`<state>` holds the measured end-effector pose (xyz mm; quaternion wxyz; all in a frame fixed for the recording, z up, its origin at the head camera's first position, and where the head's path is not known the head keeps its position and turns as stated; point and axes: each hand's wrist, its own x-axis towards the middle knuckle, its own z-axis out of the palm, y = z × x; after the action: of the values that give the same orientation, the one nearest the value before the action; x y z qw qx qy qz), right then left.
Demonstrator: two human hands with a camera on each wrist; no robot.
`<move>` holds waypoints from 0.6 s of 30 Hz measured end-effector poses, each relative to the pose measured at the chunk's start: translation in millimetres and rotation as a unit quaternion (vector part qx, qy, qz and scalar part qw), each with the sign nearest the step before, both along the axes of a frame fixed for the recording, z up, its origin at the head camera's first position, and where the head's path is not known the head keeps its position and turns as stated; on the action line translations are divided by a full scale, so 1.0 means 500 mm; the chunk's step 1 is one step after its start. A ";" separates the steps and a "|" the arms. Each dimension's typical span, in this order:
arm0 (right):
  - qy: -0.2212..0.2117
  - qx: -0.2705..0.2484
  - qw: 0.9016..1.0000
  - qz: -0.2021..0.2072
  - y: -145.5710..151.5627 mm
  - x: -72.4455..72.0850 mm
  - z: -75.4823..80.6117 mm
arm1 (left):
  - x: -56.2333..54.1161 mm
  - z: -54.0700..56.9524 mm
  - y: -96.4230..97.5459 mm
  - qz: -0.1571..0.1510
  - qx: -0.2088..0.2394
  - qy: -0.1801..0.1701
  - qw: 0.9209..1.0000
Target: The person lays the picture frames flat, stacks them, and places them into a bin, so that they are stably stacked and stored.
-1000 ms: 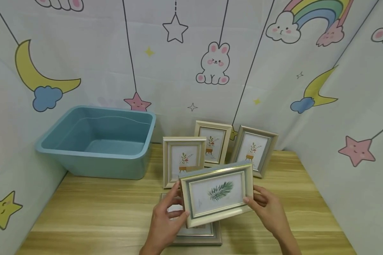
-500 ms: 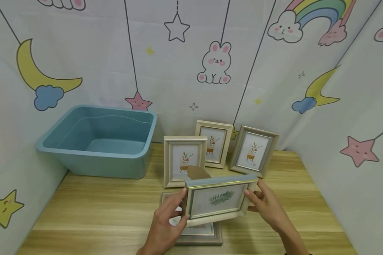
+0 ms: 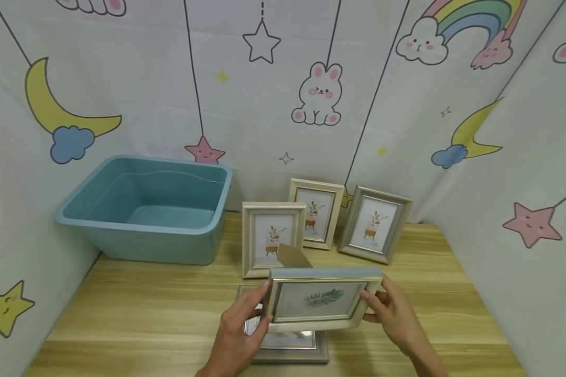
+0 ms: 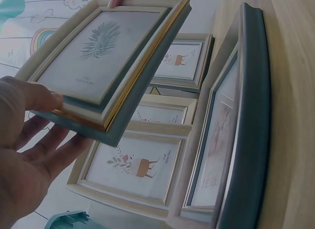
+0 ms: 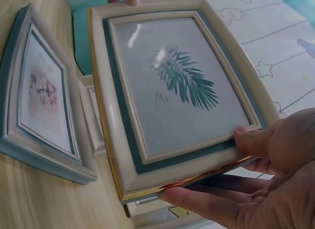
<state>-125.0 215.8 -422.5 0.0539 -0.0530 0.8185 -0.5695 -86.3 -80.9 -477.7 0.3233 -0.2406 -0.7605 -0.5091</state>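
Frame [image 3: 323, 299] with a green leaf picture hangs in the air between the two hands, its long sides level and its blue-grey outer edge turned upward. The left hand [image 3: 238, 332] grips one short end, thumb on the front border and fingers curled behind; the right hand [image 3: 396, 317] pinches the other end the same way. A brown flap [image 3: 293, 256] juts up beyond the top edge, between the two sets of fingers.

Below the left fingers, partly covered by the held frame, a silver frame [image 3: 290, 357] lies on the table [image 3: 137, 309], apart from it. Wooden surface stretches out to the left of the left fingers and to the right of the right fingers, up to slanting side edges near the printed cloth [image 3: 259, 104].

Beyond the fingertips stand a cream frame [image 3: 248, 241], a second cream frame [image 3: 335, 209] behind it and a grey frame [image 3: 398, 225], each with a potted plant picture. Well beyond the left fingers, to their left, sits a blue tub [image 3: 155, 246], its mouth upward and its inside floor showing.
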 end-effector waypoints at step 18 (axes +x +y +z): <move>0.170 -0.011 0.983 -0.065 -0.074 0.056 -0.060 | -0.040 0.039 -0.001 -0.068 0.034 -0.140 0.987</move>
<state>-97.0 178.9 -452.4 -0.1234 -0.0966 0.8114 -0.5631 -106.4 -81.6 -458.0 0.1859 -0.2069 -0.7623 -0.5845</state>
